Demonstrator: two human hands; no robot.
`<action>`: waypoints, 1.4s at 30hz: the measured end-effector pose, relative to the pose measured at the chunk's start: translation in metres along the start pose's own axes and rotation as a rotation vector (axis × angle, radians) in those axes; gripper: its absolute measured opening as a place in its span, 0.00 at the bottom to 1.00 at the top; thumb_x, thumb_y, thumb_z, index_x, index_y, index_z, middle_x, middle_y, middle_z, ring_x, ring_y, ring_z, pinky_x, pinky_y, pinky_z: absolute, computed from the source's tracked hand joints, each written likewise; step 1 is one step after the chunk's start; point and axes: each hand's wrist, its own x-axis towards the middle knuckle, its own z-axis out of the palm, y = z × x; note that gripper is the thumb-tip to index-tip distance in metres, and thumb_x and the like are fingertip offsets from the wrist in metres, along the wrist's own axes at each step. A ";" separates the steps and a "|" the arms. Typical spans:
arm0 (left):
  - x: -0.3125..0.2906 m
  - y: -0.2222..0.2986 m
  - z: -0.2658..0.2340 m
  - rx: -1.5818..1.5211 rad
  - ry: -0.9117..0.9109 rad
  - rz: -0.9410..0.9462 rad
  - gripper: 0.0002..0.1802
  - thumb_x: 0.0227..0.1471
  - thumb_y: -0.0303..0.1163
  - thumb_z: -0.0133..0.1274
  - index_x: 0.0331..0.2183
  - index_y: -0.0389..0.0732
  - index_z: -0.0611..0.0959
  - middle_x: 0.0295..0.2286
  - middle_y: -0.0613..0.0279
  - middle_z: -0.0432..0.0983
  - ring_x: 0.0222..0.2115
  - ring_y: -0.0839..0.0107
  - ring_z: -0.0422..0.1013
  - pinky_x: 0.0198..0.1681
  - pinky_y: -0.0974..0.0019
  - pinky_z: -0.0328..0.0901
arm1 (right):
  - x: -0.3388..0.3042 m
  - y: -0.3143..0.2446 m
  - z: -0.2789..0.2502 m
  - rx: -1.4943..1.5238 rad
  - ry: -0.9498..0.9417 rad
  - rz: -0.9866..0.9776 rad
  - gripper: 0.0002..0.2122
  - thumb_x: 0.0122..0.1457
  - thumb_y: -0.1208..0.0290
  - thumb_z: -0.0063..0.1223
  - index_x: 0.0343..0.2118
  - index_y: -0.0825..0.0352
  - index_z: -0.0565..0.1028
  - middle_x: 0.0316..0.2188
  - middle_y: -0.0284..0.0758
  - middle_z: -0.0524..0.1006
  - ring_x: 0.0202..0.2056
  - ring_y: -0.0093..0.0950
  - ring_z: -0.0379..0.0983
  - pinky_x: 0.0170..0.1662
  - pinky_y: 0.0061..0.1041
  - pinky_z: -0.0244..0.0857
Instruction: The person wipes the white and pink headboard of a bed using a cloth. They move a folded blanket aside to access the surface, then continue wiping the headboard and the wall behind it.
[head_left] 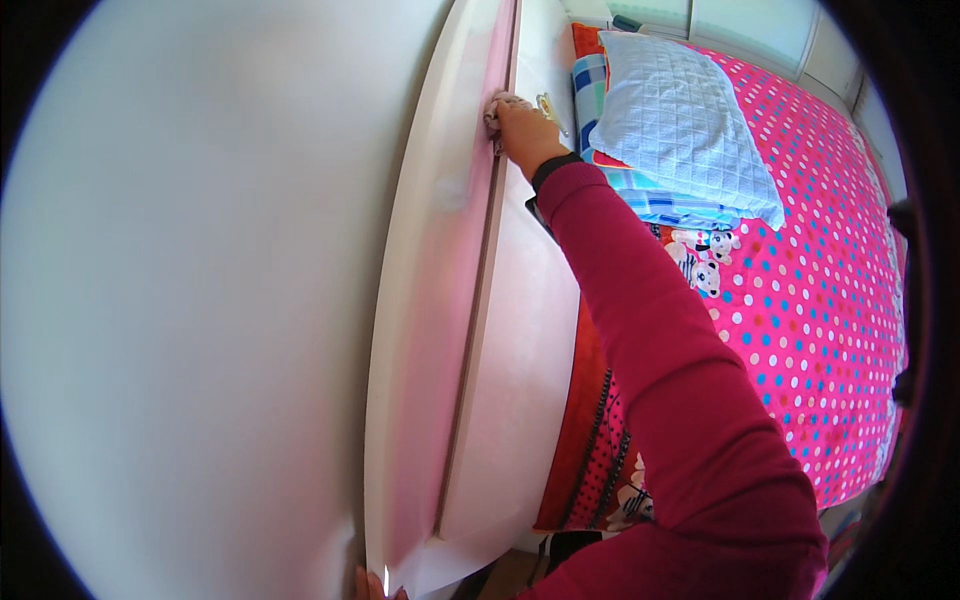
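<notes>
My right hand [530, 138] is closed around a bunched, pale patterned cloth [495, 112]. It presses the cloth against the dark groove along the ledge of a white and pink headboard [425, 330]. A dark band circles the wrist, below a magenta sleeve. Just beyond the knuckles, a gold-coloured ornament [547, 108] sits on the headboard's panel. At the lower edge, only the fingers of my left hand [372, 585] show, gripping the near end of the headboard. The rest of that hand is out of the picture.
A plain pale wall [190, 300] runs along the left, close behind the headboard. On the right lies a bed with a pink dotted cover [800, 330]. A light blue quilted pillow [670, 120] tops folded blue checked bedding [680, 205]. A red patterned pillow [590, 440] rests against the headboard.
</notes>
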 end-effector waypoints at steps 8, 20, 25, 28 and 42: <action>-0.007 -0.001 -0.001 0.060 -0.064 -0.004 0.48 0.52 0.23 0.57 0.66 0.49 0.49 0.53 0.42 0.70 0.50 0.37 0.68 0.49 0.47 0.67 | 0.033 0.018 0.016 -0.070 -0.004 0.039 0.11 0.60 0.67 0.43 0.45 0.57 0.73 0.44 0.36 0.79 0.44 0.39 0.77 0.45 0.39 0.71; 0.008 0.013 -0.008 -0.040 0.052 -0.013 0.30 0.53 0.24 0.57 0.57 0.35 0.69 0.51 0.38 0.70 0.48 0.38 0.70 0.48 0.50 0.69 | 0.030 0.019 0.018 -0.142 -0.035 -0.066 0.13 0.61 0.68 0.43 0.48 0.59 0.71 0.46 0.39 0.77 0.47 0.41 0.75 0.46 0.38 0.71; 0.014 0.018 -0.012 -0.053 0.026 -0.047 0.29 0.54 0.25 0.57 0.56 0.34 0.70 0.51 0.37 0.70 0.47 0.38 0.70 0.47 0.53 0.69 | 0.010 0.012 0.010 -0.085 -0.067 -0.075 0.12 0.60 0.69 0.43 0.46 0.59 0.72 0.44 0.40 0.78 0.45 0.42 0.76 0.47 0.40 0.71; 0.015 0.018 -0.012 -0.054 0.027 -0.051 0.28 0.54 0.26 0.56 0.57 0.34 0.70 0.51 0.38 0.70 0.47 0.40 0.71 0.47 0.53 0.69 | -0.002 0.003 0.001 -0.055 -0.079 -0.098 0.11 0.60 0.69 0.43 0.44 0.58 0.73 0.43 0.39 0.78 0.46 0.41 0.75 0.45 0.40 0.71; 0.016 0.016 -0.007 -0.022 0.021 -0.050 0.30 0.53 0.27 0.55 0.56 0.33 0.68 0.56 0.39 0.65 0.44 0.45 0.70 0.46 0.53 0.67 | -0.091 -0.052 -0.045 0.058 -0.207 -0.061 0.12 0.58 0.76 0.47 0.46 0.60 0.72 0.46 0.40 0.76 0.47 0.41 0.74 0.46 0.37 0.71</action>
